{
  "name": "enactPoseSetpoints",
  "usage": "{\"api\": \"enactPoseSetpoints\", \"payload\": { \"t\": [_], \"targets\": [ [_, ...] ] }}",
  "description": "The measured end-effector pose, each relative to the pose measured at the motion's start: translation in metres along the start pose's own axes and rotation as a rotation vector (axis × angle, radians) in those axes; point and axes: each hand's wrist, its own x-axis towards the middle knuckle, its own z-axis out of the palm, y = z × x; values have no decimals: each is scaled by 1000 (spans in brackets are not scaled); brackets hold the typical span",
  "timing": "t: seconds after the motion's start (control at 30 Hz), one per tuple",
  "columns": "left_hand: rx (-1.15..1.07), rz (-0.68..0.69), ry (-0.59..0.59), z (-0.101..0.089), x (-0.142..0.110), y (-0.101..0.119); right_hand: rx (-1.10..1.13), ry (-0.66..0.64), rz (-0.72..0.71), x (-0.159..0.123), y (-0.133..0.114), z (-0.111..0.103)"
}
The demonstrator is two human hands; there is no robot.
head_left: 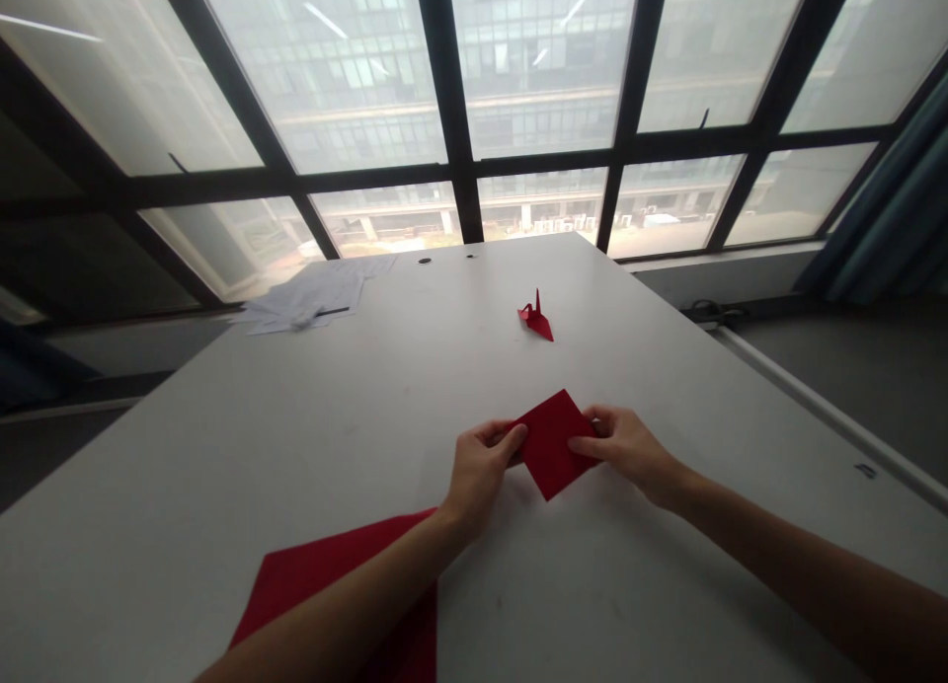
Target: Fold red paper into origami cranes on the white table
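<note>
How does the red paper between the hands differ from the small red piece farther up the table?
The red folded square lies flat, pinched by the left hand and right hand; the paper crane is a finished figure with a point standing up. The crane stands alone, untouched, and looks smaller. Both are red paper on the white table.

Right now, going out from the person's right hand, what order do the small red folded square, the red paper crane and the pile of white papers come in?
From the right hand:
1. Small red folded square, pinched in its fingers, with the left hand on the other edge.
2. Red paper crane, farther up the white table, slightly to the left.
3. Pile of white papers, at the far left corner near the window.
</note>
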Motion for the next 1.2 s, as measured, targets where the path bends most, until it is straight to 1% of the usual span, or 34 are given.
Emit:
{"api": "enactPoseSetpoints", "payload": {
  "t": [0.13, 0.3, 0.4, 0.6, 0.73, 0.8, 0.9, 1.03, 1.2],
  "targets": [
    [-54, -19, -24, -3, 1, 1, 9, 23, -14, -3, -4, 4],
    [-101, 16, 11, -6, 5, 1, -162, 8, 5, -1, -1, 0],
    [-128, 22, 30, -6, 6, 1, -195, 7, 9, 0, -1, -3],
    [-136, 48, 77, -9, 9, -1, -189, -96, 13, 0, -5, -3],
    [-137, 22, 20, -10, 11, 0, -189, -68, 16, 1, -4, -5],
    [-132, 8, 5, -10, 11, 1, -182, -58, 28, 1, -3, -6],
    [-129, 15, 26, -9, 11, 1, -191, -72, 73, 1, -4, -5],
    [-150, 31, 23, -10, 12, 0, -230, -85, 140, -1, -6, -1],
    [-123, 47, 36, -12, 12, -1, -249, -105, 158, -3, -9, 1]
  ]
}}
